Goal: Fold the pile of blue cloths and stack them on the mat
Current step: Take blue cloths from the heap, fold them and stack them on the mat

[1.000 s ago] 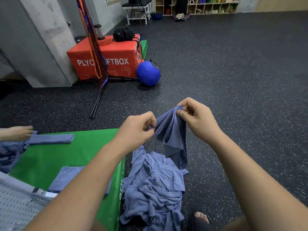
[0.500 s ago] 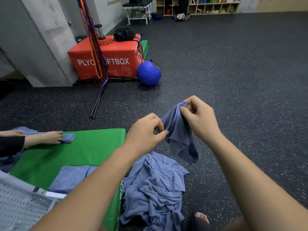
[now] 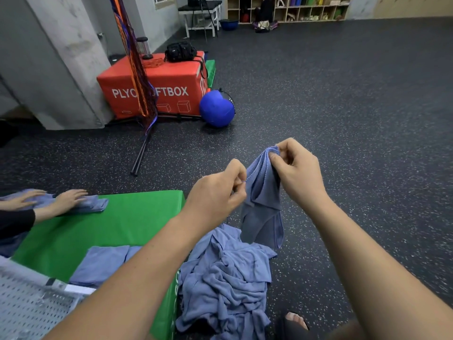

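Speckled gym floor (image 3: 343,106), green mat (image 3: 117,227) as landmark. Just off the mat's right edge, left grip (image 3: 215,192) and right grip (image 3: 297,173) each pinch one blue cloth (image 3: 263,207) by its hem above the pile (image 3: 228,278), probably hunting corners so it hangs square.

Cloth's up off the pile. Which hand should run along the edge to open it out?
Left, probably: left hand pinches the held cloth at its side edge, while right hand holds the bunched top as anchor.

Blue cloths (image 3: 228,278), green mat (image 3: 117,224), red box (image 3: 159,87) (white lettering), blue ball (image 3: 217,108), dark speckled floor (image 3: 343,106)
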Tool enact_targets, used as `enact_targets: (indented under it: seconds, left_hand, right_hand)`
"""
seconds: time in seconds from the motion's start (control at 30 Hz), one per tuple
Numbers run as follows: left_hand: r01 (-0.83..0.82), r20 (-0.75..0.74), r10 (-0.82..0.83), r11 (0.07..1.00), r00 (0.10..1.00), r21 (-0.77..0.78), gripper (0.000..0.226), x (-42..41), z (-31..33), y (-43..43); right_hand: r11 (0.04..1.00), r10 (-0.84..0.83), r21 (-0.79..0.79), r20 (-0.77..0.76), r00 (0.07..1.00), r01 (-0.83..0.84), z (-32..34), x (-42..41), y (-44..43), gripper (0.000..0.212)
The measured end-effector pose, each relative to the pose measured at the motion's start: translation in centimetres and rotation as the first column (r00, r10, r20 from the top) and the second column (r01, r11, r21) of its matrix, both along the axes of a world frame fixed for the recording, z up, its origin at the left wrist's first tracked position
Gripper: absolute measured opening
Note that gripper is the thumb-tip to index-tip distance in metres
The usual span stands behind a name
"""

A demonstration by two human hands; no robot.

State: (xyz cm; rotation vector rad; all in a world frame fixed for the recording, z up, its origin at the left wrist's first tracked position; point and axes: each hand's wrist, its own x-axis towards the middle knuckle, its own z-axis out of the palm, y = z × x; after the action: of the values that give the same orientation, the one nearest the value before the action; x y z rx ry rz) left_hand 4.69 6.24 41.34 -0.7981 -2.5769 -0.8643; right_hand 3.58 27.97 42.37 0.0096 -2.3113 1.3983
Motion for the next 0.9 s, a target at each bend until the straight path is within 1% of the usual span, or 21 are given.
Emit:
enact_targets:
  seconds: [0.1, 0.17, 0.23, 0.3, 0.4, 0.5, 0.6, 0.63, 0.73, 0.9]
  left_hand:
    - [0.095, 0.021, -0.095, 0.995, 0.995, -0.037, 0.018, 0.1, 0.1, -0.1]
    - [0.134, 0.023, -0.132, 0.986, 0.991, -0.104, 0.024, 0.2, -0.1, 0.0]
    - [0.122, 0.037, -0.117, 0.973, 0.992, -0.198, 0.034, 0.2, -0.4, 0.1]
    - [0.077, 0.04, -0.069, 0.955, 0.997, -0.286, 0.041, -0.1, -0.6, 0.1]
    - [0.052, 0.075, -0.029, 0.943, 0.997, -0.33, 0.042, -0.3, -1.0, 0.3]
    - [0.08, 0.144, -0.033, 0.941, 0.989, -0.328, 0.039, -0.2, -1.5, 0.5]
    - [0.086, 0.17, -0.031, 0.943, 0.985, -0.323, 0.023, -0.2, -2.0, 0.3]
    - [0.082, 0.166, -0.033, 0.949, 0.986, -0.304, 0.02, -0.3, -2.1, 0.0]
    - [0.077, 0.157, -0.046, 0.977, 0.986, -0.197, 0.025, -1.1, -1.9, -1.1]
    - [0.057, 0.087, -0.052, 0.996, 0.995, -0.064, 0.026, -2.3, -1.0, -3.2]
  right_hand:
    - [1.0, -0.001, 0.002, 0.002, 1.0, 0.001, 0.1, 0.0, 0.1, 0.014]
    - [1.0, 0.0, 0.004, 0.001, 1.0, 0.0, 0.2, 0.1, 0.2, 0.013]
    - [1.0, 0.009, 0.004, 0.0, 1.0, -0.009, 0.3, 0.1, 0.1, 0.014]
    - [1.0, 0.018, 0.017, -0.004, 1.0, -0.018, 0.3, 0.3, 0.0, 0.015]
    - [0.999, 0.033, 0.032, -0.007, 0.999, -0.033, 0.2, 0.4, -0.3, 0.014]
    - [0.998, 0.039, 0.039, -0.007, 0.999, -0.039, 0.0, 0.4, -0.5, 0.013]
    - [0.999, 0.036, 0.024, -0.007, 0.999, -0.036, 0.1, 0.3, -0.4, 0.012]
    - [0.999, 0.033, 0.016, -0.008, 0.999, -0.032, 0.1, 0.2, -0.3, 0.011]
    - [1.0, 0.011, 0.021, -0.01, 1.0, -0.011, 0.1, 0.1, 0.3, 0.011]
    - [0.993, -0.012, 0.121, 0.02, 1.0, 0.009, -0.6, -0.3, 1.0, 0.012]
